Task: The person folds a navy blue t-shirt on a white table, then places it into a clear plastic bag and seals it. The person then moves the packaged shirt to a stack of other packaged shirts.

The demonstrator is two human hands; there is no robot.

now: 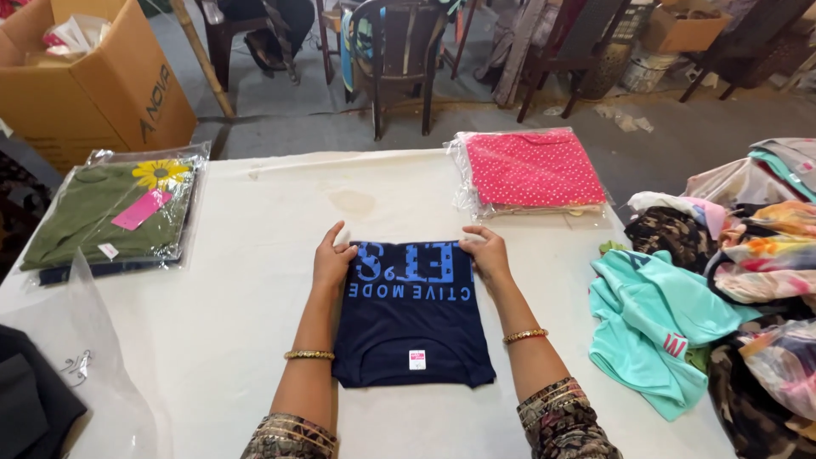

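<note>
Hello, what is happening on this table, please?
A person presses both hands on a folded navy T-shirt with blue print, lying flat on the white table. The left hand holds its far left corner, the right hand the far right one. Bagged green and pink garments lie beyond; loose clothes are piled at the right.

Folded navy t-shirt (412, 327) — blue lettering up — flat on the table's middle.

Dark wooden chairs (398, 51) stand on grey floor (680, 136) behind the table (212, 323).
</note>
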